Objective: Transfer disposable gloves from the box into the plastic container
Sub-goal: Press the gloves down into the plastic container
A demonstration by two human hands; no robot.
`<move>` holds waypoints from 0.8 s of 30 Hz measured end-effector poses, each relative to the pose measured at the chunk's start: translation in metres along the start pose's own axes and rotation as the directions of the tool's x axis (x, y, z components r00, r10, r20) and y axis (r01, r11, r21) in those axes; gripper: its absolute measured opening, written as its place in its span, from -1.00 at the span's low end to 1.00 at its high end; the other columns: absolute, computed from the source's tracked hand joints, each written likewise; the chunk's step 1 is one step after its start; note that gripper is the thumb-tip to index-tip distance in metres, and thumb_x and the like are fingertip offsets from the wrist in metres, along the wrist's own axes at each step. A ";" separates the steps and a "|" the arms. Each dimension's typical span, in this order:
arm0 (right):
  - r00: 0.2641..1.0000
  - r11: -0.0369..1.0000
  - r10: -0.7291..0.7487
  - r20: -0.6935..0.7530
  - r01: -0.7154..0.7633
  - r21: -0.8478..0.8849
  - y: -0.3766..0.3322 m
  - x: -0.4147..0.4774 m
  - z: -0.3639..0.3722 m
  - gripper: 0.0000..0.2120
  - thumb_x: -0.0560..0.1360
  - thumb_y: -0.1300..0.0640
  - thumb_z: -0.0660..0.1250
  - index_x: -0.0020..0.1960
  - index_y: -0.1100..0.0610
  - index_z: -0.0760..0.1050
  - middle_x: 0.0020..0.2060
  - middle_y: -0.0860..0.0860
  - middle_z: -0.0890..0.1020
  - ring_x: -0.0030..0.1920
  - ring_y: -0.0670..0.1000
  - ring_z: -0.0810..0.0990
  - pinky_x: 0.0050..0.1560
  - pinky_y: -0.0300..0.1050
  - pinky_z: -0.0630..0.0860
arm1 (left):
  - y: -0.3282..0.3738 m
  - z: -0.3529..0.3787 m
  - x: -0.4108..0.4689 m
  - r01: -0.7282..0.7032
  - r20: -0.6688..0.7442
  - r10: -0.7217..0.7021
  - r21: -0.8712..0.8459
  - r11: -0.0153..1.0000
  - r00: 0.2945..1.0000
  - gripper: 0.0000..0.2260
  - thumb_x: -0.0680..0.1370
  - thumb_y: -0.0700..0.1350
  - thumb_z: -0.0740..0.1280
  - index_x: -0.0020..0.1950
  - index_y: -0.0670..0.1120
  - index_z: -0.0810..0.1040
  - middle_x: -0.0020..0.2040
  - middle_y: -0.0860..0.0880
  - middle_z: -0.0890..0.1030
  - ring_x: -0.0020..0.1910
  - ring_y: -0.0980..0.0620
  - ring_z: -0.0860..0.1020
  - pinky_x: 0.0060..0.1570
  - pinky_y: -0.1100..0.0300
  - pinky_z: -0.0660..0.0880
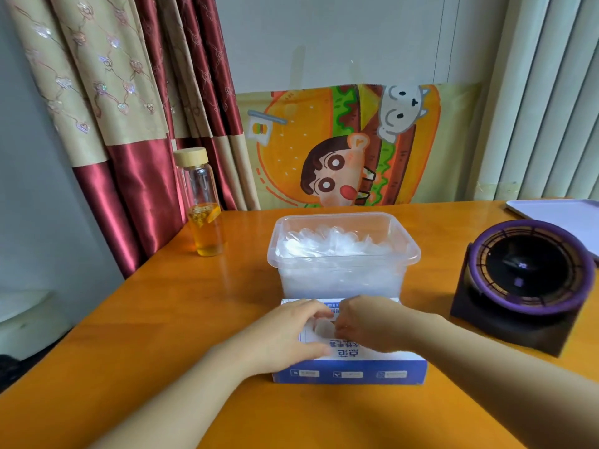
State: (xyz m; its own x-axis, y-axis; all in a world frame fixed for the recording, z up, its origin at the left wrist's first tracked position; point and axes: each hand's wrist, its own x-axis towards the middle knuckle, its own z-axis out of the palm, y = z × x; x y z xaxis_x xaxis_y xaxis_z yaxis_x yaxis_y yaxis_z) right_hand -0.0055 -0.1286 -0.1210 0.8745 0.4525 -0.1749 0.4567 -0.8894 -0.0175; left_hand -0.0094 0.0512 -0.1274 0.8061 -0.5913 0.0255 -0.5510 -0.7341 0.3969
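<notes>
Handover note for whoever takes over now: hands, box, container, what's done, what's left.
Left hand rests on top of the blue-and-white cardboard glove box, steadying it.
Right hand has its fingers at the box's top opening, on a translucent glove; grip unclear.
The box stands directly in front of the clear plastic container.
Done: the container already holds a heap of gloves.
Left: move the remaining gloves across; how many remain is hidden.

Left hand (285,332) palm down, right hand (366,322) curled — the two nearly touching
</notes>
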 end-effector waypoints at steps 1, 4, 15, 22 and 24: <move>0.999 0.999 0.024 -0.029 -0.023 0.029 0.000 0.001 0.001 -0.56 0.61 -0.14 0.08 0.04 0.14 0.61 -0.14 0.03 0.60 -0.17 0.05 0.55 -0.14 -0.08 0.46 | -0.001 0.001 0.000 -0.006 0.006 0.006 0.001 1.000 1.000 -0.59 0.51 0.19 0.34 0.33 0.15 0.41 0.31 0.25 0.41 0.24 0.28 0.37 0.09 0.43 0.29; 0.990 0.978 0.051 -0.132 -0.022 0.210 0.006 -0.001 0.001 -0.70 0.56 -0.07 0.23 0.03 0.10 0.63 -0.04 0.00 0.65 -0.14 -0.01 0.58 -0.08 -0.14 0.54 | -0.003 0.002 -0.002 -0.007 0.053 0.005 0.036 0.999 0.999 -0.68 0.55 0.17 0.28 0.26 0.09 0.53 0.37 0.20 0.33 0.33 0.19 0.31 0.22 0.31 0.30; 0.912 0.842 0.249 -0.326 -0.038 0.538 0.011 -0.005 -0.003 -0.84 0.48 0.03 0.40 -0.14 0.12 0.53 -0.22 -0.02 0.59 -0.26 -0.06 0.55 -0.31 -0.32 0.47 | 0.001 0.001 -0.005 0.010 0.012 -0.010 -0.004 1.000 1.000 -0.56 0.54 0.16 0.31 0.34 0.13 0.25 0.37 0.22 0.30 0.17 0.30 0.31 0.04 0.38 0.41; 0.958 0.897 0.155 -0.240 -0.035 0.440 0.018 -0.017 -0.012 -0.72 0.45 -0.02 0.42 0.12 0.06 0.56 0.01 -0.08 0.62 -0.17 -0.15 0.54 -0.28 -0.47 0.43 | 0.004 -0.001 -0.007 0.022 -0.009 -0.022 -0.022 1.000 1.000 -0.45 0.51 0.17 0.34 0.41 0.15 0.17 0.38 0.18 0.33 0.24 0.25 0.35 0.17 0.32 0.40; 0.959 0.924 0.131 -0.253 -0.026 0.383 0.019 -0.017 -0.011 -0.79 0.48 0.06 0.40 0.08 0.11 0.61 0.02 -0.02 0.66 -0.15 -0.10 0.59 -0.21 -0.45 0.48 | 0.004 0.000 -0.006 0.028 0.005 -0.028 -0.018 0.999 1.000 -0.42 0.51 0.17 0.34 0.44 0.16 0.13 0.41 0.17 0.32 0.29 0.23 0.34 0.18 0.30 0.41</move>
State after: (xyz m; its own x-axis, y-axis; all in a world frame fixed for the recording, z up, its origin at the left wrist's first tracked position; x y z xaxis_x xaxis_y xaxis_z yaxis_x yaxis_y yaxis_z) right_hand -0.0100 -0.1528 -0.1076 0.9395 0.3332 0.0791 0.3369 -0.8578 -0.3883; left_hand -0.0159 0.0521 -0.1257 0.8200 -0.5722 0.0103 -0.5244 -0.7440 0.4142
